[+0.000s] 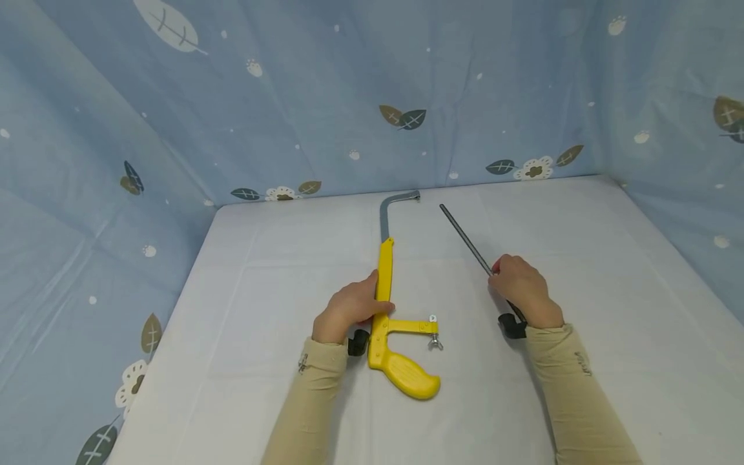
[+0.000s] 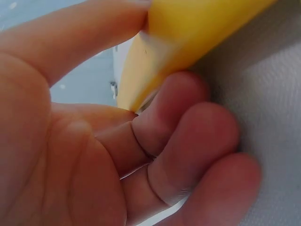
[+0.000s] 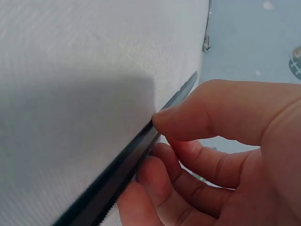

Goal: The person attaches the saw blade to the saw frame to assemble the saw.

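Observation:
A hacksaw frame (image 1: 385, 271) with a yellow body, yellow handle and grey bent front arm lies on the white-covered table. My left hand (image 1: 351, 307) grips its yellow bar; in the left wrist view the thumb is on one side of the bar (image 2: 188, 28) and the fingertips (image 2: 181, 94) are at the other. Between the thumb and fingers of my right hand (image 1: 521, 284) is a long, thin, dark hacksaw blade (image 1: 465, 239), slanting toward the far left. In the right wrist view the blade (image 3: 127, 165) runs close along the cloth, with the thumb (image 3: 202, 113) on its upper edge.
A short yellow arm (image 1: 409, 327) on the frame carries a metal wing nut (image 1: 434, 343) at its end. White cloth (image 1: 279, 278) covers the table. Blue patterned curtains (image 1: 325, 77) hang behind it and along both sides.

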`<action>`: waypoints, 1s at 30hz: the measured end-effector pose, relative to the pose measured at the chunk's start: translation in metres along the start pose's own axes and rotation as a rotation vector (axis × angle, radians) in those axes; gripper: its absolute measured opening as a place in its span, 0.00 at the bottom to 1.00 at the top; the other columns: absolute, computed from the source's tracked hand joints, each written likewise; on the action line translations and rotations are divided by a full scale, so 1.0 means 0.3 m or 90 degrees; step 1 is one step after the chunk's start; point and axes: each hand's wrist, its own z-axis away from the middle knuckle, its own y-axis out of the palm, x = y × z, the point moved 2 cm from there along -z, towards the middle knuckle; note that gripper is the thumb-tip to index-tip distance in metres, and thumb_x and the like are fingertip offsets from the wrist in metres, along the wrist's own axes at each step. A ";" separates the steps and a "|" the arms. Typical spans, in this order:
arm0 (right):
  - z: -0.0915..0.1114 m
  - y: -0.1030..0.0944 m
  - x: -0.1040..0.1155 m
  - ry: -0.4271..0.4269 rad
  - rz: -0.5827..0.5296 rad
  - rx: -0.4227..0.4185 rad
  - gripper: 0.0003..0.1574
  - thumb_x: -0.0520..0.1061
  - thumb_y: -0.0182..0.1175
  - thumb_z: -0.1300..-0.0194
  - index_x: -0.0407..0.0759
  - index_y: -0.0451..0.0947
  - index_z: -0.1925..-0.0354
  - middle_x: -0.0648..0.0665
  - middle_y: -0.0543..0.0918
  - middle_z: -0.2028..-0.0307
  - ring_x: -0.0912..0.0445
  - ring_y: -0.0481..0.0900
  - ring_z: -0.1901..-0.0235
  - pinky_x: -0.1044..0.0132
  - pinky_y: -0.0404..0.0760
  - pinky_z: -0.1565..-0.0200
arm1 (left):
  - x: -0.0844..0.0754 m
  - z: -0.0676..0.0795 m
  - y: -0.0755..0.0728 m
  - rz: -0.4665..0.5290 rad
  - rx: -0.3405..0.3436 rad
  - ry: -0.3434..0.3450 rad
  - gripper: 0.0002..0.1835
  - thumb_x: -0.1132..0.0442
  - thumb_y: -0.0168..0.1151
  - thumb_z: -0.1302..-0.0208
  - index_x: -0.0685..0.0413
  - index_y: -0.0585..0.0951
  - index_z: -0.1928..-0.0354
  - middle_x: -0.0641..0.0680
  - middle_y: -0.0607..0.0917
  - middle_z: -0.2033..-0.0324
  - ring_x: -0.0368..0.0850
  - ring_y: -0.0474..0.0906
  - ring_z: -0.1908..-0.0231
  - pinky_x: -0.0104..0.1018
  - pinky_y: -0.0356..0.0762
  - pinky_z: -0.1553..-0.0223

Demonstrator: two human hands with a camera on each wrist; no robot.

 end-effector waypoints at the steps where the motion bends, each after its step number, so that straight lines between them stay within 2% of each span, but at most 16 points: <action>1: 0.000 0.002 0.001 -0.003 0.000 -0.001 0.17 0.41 0.51 0.46 0.30 0.72 0.59 0.35 0.76 0.65 0.47 0.73 0.69 0.60 0.70 0.73 | 0.001 0.000 0.000 -0.002 0.000 -0.001 0.45 0.44 0.58 0.45 0.51 0.49 0.31 0.53 0.71 0.44 0.46 0.69 0.55 0.42 0.64 0.52; 8: -0.006 0.003 -0.005 -0.015 -0.022 0.007 0.18 0.42 0.51 0.45 0.34 0.70 0.56 0.38 0.77 0.65 0.48 0.74 0.70 0.61 0.69 0.75 | 0.003 0.001 -0.005 -0.007 0.000 -0.001 0.45 0.44 0.58 0.46 0.52 0.49 0.31 0.54 0.72 0.46 0.47 0.69 0.57 0.42 0.65 0.54; 12: -0.003 -0.002 -0.006 -0.029 -0.020 0.021 0.18 0.43 0.51 0.43 0.33 0.72 0.56 0.37 0.77 0.63 0.46 0.74 0.65 0.58 0.70 0.70 | -0.002 0.002 -0.006 -0.004 -0.003 0.000 0.45 0.44 0.59 0.46 0.52 0.50 0.31 0.54 0.71 0.44 0.47 0.69 0.55 0.42 0.64 0.51; 16: 0.005 -0.006 -0.011 -0.057 -0.053 0.017 0.17 0.43 0.50 0.39 0.33 0.73 0.55 0.36 0.76 0.59 0.44 0.73 0.61 0.55 0.71 0.65 | -0.004 0.000 0.007 -0.001 -0.003 0.008 0.45 0.45 0.58 0.45 0.52 0.50 0.31 0.55 0.71 0.45 0.47 0.69 0.55 0.43 0.64 0.51; 19: 0.008 -0.009 -0.013 -0.068 -0.123 0.010 0.17 0.43 0.49 0.37 0.33 0.71 0.52 0.36 0.75 0.58 0.47 0.75 0.63 0.57 0.73 0.66 | -0.004 -0.001 0.021 0.003 0.000 0.018 0.45 0.44 0.58 0.45 0.52 0.50 0.31 0.54 0.73 0.47 0.46 0.69 0.59 0.40 0.66 0.56; 22: -0.001 -0.004 -0.002 -0.074 -0.208 0.012 0.18 0.43 0.49 0.36 0.34 0.70 0.50 0.37 0.75 0.59 0.51 0.77 0.67 0.61 0.76 0.68 | 0.002 0.001 0.028 0.018 0.003 0.019 0.42 0.44 0.58 0.45 0.52 0.54 0.33 0.54 0.77 0.60 0.46 0.72 0.69 0.38 0.68 0.67; 25: -0.019 0.003 0.025 -0.075 -0.290 0.012 0.19 0.44 0.49 0.35 0.34 0.68 0.50 0.37 0.75 0.60 0.51 0.77 0.69 0.61 0.77 0.67 | 0.011 0.001 0.026 0.023 0.000 0.012 0.41 0.43 0.58 0.45 0.51 0.55 0.34 0.53 0.76 0.69 0.46 0.71 0.77 0.36 0.66 0.75; 26: -0.026 0.004 0.036 -0.073 -0.308 0.007 0.19 0.45 0.49 0.35 0.35 0.68 0.50 0.38 0.75 0.60 0.51 0.77 0.69 0.60 0.77 0.67 | 0.012 0.001 0.023 0.022 -0.003 0.012 0.41 0.43 0.58 0.45 0.52 0.55 0.34 0.53 0.76 0.70 0.46 0.70 0.77 0.36 0.66 0.75; 30: -0.049 0.004 0.078 -0.065 -0.397 -0.018 0.21 0.48 0.51 0.35 0.37 0.68 0.49 0.38 0.75 0.59 0.50 0.75 0.69 0.61 0.77 0.67 | 0.012 0.000 0.005 0.001 -0.020 0.014 0.44 0.42 0.57 0.46 0.53 0.52 0.32 0.52 0.76 0.55 0.45 0.71 0.68 0.37 0.67 0.68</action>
